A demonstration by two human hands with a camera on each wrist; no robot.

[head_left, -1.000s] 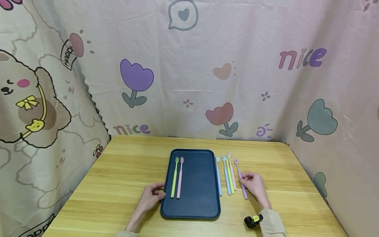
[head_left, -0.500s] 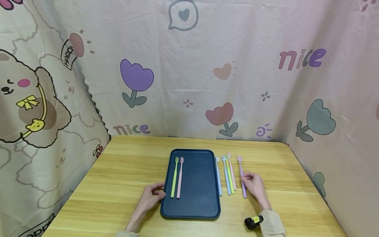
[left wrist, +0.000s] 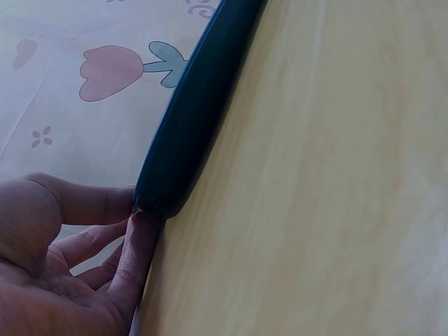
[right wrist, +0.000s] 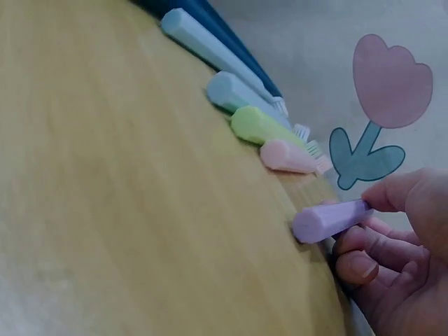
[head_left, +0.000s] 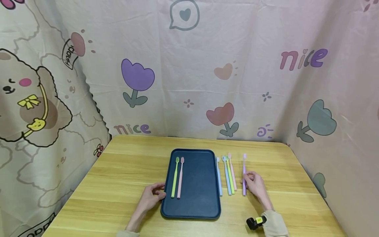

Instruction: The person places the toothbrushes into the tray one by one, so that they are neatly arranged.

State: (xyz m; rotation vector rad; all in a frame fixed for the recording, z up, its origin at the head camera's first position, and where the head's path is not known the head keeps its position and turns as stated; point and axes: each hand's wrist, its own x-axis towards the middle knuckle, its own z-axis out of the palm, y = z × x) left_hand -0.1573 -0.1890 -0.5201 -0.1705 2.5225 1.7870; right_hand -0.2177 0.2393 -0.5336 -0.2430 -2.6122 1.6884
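My right hand [head_left: 255, 185] is pinching the purple toothbrush [head_left: 244, 173] partway along its handle, thumb on top and the other fingers [right wrist: 364, 266] curling under it. The brush is lying nearly straight, head pointing away from me toward the curtain, with its butt end [right wrist: 329, 220] sitting just above the table [head_left: 124, 184] in the right wrist view; whether it is touching the wood there I cannot tell.

Just to the left of it, four more toothbrushes are lying side by side on the table: a pink toothbrush [head_left: 232, 172], a green toothbrush [head_left: 229, 176], a blue toothbrush [head_left: 226, 175] and a pale blue toothbrush [head_left: 218, 176], the last one running right along the right edge of the dark blue tray [head_left: 198, 184]. The purple one is lying a little apart from this group.

My left hand [head_left: 151, 197] is resting on the table at the tray's left rim, near the front corner, with fingers [left wrist: 136, 241] relaxed and their tips touching the rim [left wrist: 189, 119], gripping nothing.

Inside the tray, close to its left side, a second green toothbrush [head_left: 174, 177] and a second pink toothbrush [head_left: 180, 177] are lying parallel, heads pointing away from me.

A printed curtain [head_left: 189, 65] with tulips and a bear is hanging behind and beside the table.
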